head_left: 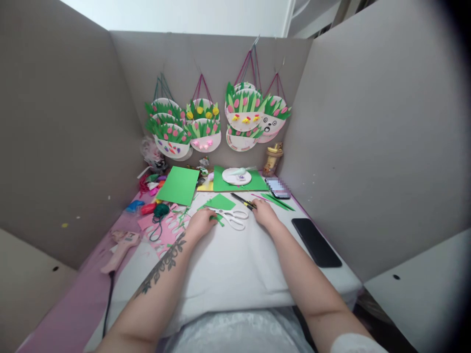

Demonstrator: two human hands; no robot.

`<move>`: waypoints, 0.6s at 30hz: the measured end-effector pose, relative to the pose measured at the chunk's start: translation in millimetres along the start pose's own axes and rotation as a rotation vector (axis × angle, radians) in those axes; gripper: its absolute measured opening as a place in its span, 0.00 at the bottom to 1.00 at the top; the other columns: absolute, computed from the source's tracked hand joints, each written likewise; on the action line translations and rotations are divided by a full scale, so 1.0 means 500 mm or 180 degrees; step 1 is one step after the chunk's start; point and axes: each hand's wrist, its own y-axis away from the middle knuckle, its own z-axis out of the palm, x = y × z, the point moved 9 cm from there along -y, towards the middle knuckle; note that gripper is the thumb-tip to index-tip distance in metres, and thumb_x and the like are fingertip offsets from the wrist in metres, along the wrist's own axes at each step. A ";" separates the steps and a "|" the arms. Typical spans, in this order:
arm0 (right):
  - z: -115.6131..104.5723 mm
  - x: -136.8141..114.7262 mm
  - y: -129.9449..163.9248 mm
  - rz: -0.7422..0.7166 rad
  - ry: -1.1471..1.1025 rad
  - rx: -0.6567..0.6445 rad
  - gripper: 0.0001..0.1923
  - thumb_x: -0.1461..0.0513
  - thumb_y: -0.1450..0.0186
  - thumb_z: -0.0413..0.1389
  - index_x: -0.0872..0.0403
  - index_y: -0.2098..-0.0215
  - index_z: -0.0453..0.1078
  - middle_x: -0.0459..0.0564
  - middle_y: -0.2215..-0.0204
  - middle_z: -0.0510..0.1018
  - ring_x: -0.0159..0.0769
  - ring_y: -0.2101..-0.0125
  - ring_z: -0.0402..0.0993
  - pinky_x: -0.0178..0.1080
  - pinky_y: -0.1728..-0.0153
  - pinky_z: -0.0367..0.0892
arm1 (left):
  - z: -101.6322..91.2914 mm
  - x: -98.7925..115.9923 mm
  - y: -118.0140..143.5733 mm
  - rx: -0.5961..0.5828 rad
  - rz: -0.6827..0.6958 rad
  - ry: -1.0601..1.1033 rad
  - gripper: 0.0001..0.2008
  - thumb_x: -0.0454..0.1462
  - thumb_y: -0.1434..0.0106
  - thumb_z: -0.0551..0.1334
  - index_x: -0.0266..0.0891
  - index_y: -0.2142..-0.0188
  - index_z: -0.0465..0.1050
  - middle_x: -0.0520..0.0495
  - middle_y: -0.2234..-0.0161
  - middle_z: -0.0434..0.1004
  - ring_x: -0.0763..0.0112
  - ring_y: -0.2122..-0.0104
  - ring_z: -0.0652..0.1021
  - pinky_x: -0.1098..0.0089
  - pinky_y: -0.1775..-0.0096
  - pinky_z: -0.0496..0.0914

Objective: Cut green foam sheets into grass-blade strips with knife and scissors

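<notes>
Cardboard walls, grey and matte, boxed in the bench on three sides, and the bench carried a smooth white sheet in the middle. On the far wall hung paper-plate baskets, half-round, filled with green paper grass and pink or yellow tulip shapes. Both forearms reached forward from the near edge, the left one tattooed, and the wrists lay low on the white sheet. A flat green card lay far left of the hands, and a black phone lay to the right. A pink glue gun rested near left, its cord trailing toward the near edge.

The left hand lay palm down with fingers curled, pinching a small green paper scrap at its fingertips. White-handled scissors lay between the two hands, blades pointing left, just beside that scrap. The right hand lay palm down, its fingers bent toward a thin dark pencil; whether it gripped the pencil could not be told.
</notes>
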 end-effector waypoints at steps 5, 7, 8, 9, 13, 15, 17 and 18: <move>-0.028 0.025 0.009 0.0439 0.0350 0.0268 0.20 0.72 0.41 0.48 0.55 0.52 0.68 0.61 0.56 0.72 0.48 0.53 0.65 0.44 0.55 0.59 | 0.006 -0.010 -0.001 -0.0039 -0.0072 -0.0013 0.10 0.32 0.44 0.59 0.42 0.65 0.78 0.46 0.63 0.78 0.63 0.61 0.75 0.68 0.57 0.67; -0.033 -0.016 0.016 0.0081 0.0102 0.0416 0.17 0.70 0.40 0.49 0.55 0.54 0.69 0.60 0.55 0.72 0.47 0.52 0.64 0.44 0.53 0.58 | 0.012 -0.004 -0.002 -0.0093 0.0024 0.0063 0.13 0.30 0.44 0.58 0.42 0.62 0.78 0.45 0.62 0.78 0.64 0.60 0.75 0.68 0.56 0.67; -0.031 -0.048 0.021 -0.0232 -0.0099 0.0425 0.15 0.69 0.39 0.50 0.55 0.55 0.69 0.58 0.55 0.72 0.45 0.52 0.64 0.43 0.51 0.58 | 0.016 0.001 -0.002 -0.0126 0.0089 0.0107 0.14 0.30 0.44 0.58 0.42 0.61 0.78 0.45 0.61 0.78 0.64 0.59 0.75 0.68 0.55 0.66; -0.026 -0.081 0.027 -0.0576 -0.0300 0.0377 0.13 0.66 0.38 0.51 0.55 0.55 0.69 0.57 0.56 0.72 0.44 0.52 0.63 0.42 0.50 0.57 | 0.020 0.006 -0.001 -0.0166 0.0153 0.0143 0.14 0.30 0.43 0.58 0.41 0.61 0.78 0.45 0.61 0.77 0.64 0.59 0.75 0.68 0.55 0.66; 0.008 -0.166 0.050 -0.1220 -0.0474 -0.0061 0.13 0.59 0.40 0.56 0.56 0.57 0.70 0.54 0.58 0.72 0.41 0.54 0.64 0.39 0.52 0.58 | 0.029 0.021 -0.001 -0.0249 0.0231 0.0182 0.11 0.30 0.42 0.57 0.41 0.65 0.78 0.46 0.63 0.76 0.66 0.61 0.75 0.70 0.56 0.66; 0.021 -0.171 0.053 -0.1142 -0.0291 -0.0191 0.15 0.56 0.40 0.57 0.55 0.59 0.71 0.55 0.59 0.70 0.42 0.55 0.63 0.40 0.53 0.58 | 0.030 0.030 0.000 -0.0288 0.0233 0.0196 0.10 0.31 0.41 0.57 0.40 0.66 0.77 0.47 0.64 0.76 0.68 0.61 0.75 0.71 0.56 0.66; 0.026 -0.165 0.053 -0.1044 -0.0130 -0.0236 0.17 0.52 0.42 0.59 0.55 0.59 0.71 0.55 0.59 0.69 0.44 0.55 0.63 0.42 0.54 0.57 | 0.033 0.040 0.000 -0.0359 0.0257 0.0165 0.09 0.32 0.41 0.57 0.40 0.65 0.77 0.47 0.63 0.75 0.68 0.61 0.75 0.71 0.57 0.66; 0.028 -0.161 0.054 -0.1016 -0.0080 -0.0255 0.18 0.51 0.43 0.60 0.54 0.60 0.71 0.55 0.59 0.69 0.44 0.55 0.62 0.42 0.54 0.57 | 0.035 0.045 0.001 -0.0393 0.0274 0.0126 0.09 0.32 0.40 0.57 0.40 0.65 0.76 0.47 0.63 0.75 0.68 0.61 0.74 0.71 0.57 0.66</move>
